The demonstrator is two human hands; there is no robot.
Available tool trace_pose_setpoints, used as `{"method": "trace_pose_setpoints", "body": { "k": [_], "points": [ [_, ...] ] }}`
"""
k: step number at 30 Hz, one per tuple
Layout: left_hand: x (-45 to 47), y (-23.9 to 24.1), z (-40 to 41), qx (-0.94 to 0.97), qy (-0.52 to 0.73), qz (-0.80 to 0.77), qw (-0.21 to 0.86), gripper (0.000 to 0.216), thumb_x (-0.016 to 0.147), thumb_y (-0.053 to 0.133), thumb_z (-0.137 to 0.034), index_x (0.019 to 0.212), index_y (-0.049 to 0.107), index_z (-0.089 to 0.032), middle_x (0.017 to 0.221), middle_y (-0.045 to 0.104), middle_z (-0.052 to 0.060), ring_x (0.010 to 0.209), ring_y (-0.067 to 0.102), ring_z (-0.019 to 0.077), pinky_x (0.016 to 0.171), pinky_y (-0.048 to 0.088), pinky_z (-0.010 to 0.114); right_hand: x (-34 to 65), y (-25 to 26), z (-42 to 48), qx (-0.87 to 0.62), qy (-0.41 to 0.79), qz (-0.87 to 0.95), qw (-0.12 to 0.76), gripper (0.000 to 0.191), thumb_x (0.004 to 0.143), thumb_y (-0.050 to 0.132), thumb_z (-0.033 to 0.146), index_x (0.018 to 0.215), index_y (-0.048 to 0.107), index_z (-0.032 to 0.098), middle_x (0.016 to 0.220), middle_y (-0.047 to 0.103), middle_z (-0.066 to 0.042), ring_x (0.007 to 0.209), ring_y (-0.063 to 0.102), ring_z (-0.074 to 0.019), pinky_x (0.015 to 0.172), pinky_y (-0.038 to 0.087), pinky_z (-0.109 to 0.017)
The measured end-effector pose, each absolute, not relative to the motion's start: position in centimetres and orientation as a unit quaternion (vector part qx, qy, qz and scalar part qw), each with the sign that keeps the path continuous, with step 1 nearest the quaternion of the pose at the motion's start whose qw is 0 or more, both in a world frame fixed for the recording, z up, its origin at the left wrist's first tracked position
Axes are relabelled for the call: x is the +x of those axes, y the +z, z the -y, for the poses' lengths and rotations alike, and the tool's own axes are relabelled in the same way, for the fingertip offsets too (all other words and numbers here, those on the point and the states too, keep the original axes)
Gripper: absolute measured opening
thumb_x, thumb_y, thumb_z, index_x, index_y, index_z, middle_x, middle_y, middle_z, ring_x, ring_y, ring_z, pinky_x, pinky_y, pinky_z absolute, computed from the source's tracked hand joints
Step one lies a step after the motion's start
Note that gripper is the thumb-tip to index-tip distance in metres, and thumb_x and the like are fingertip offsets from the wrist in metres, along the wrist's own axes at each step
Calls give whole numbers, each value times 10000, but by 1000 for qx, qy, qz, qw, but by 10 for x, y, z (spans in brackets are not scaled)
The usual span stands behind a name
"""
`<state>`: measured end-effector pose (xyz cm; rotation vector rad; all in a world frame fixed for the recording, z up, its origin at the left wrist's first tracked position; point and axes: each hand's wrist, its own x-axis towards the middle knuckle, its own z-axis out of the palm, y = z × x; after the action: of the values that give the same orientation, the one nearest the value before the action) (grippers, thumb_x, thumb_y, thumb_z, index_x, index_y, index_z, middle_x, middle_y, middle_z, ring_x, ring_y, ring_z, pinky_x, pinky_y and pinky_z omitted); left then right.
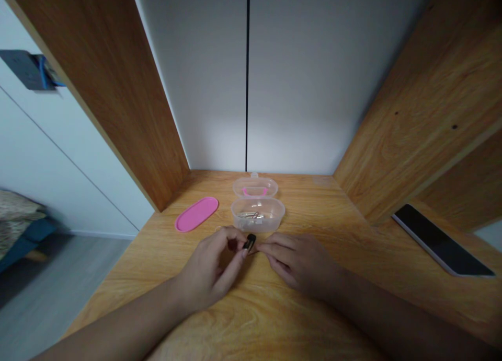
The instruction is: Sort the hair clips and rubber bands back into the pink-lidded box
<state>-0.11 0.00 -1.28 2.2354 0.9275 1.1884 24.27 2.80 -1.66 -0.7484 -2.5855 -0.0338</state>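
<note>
My left hand (214, 267) pinches a small black clip-like object (250, 242) between thumb and fingers, just above the wooden desk (274, 309). My right hand (300, 260) rests on the desk beside it, its fingertips touching the same object from the right. Directly behind the hands stands a clear plastic oval box (258, 214) holding several small metal pieces. A second clear oval box (255, 187) with something pink inside sits behind that one.
A pink oval lid (196, 213) lies flat to the left of the boxes. A dark phone or tablet (441, 240) lies at the right on the desk. Wooden side panels (117, 89) close in the desk on both sides, with a white wall behind.
</note>
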Motion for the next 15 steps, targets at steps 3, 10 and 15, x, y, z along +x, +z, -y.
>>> {"method": "trace_pose_setpoints", "body": {
  "k": [3, 10, 15],
  "points": [
    [0, -18, -3, 775, 459, -365, 233, 194, 974, 566, -144, 1130, 502, -240, 931, 616, 12, 833, 605, 130, 745, 497, 236, 243, -15, -26, -237, -8, 936, 260, 203, 980, 541, 173, 1123, 678, 217, 952, 738, -38, 717, 669, -155, 588, 445, -264],
    [1, -26, -2, 719, 502, -349, 331, 237, 1016, 530, -167, 1217, 480, -283, 976, 590, -10, 701, 673, 76, 651, 535, 186, 239, -6, -26, -207, 39, 929, 305, 263, 1052, 387, 185, 1020, 648, 190, 964, 731, -63, 844, 672, -167, 722, 516, -278],
    [2, -27, -4, 733, 508, -332, 307, 278, 1021, 505, -146, 1255, 500, -296, 983, 570, -3, 742, 633, 83, 691, 531, 201, 239, -8, -29, -172, 45, 925, 336, 288, 1070, 358, 196, 1053, 645, 191, 865, 733, -40, 758, 660, -163, 688, 520, -276]
  ]
}}
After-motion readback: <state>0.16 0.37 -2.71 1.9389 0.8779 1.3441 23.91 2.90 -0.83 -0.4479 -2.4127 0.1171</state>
